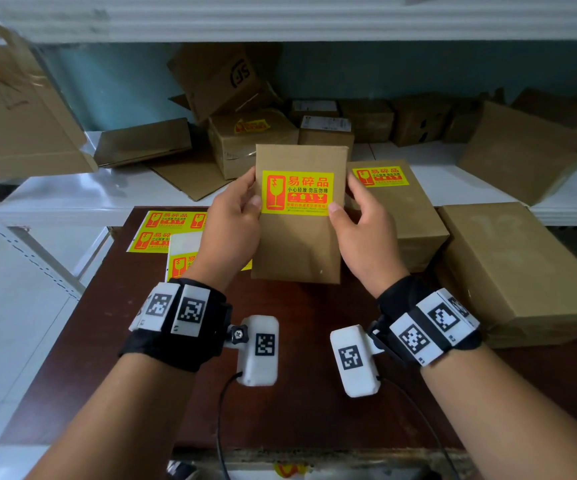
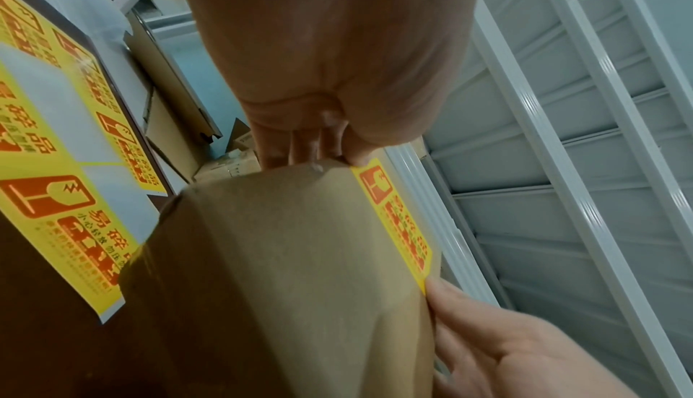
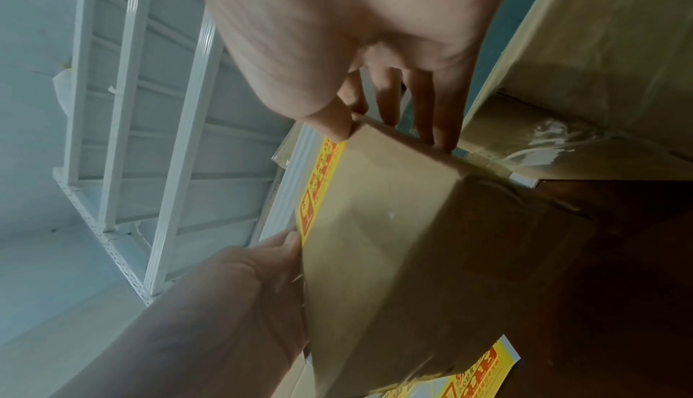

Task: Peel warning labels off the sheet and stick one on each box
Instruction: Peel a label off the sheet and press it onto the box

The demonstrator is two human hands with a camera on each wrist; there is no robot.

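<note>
A flat brown cardboard box (image 1: 297,244) is held up above the dark table between both hands. A yellow and red warning label (image 1: 297,192) sits on its upper face. My left hand (image 1: 235,216) grips the box's left edge, thumb on the label's left end. My right hand (image 1: 359,216) grips the right edge, thumb on the label's lower right corner. From the left wrist view the box (image 2: 300,271) and label (image 2: 401,226) show edge-on; the right wrist view shows the box (image 3: 394,226) with fingers behind it. Label sheets (image 1: 162,230) lie on the table at left.
A box carrying a label (image 1: 394,202) stands right of the held one, and a larger plain box (image 1: 515,268) lies further right. Several boxes crowd the white shelf (image 1: 72,199) behind; one (image 1: 252,140) bears a label. The dark table (image 1: 297,403) spreads below my wrists.
</note>
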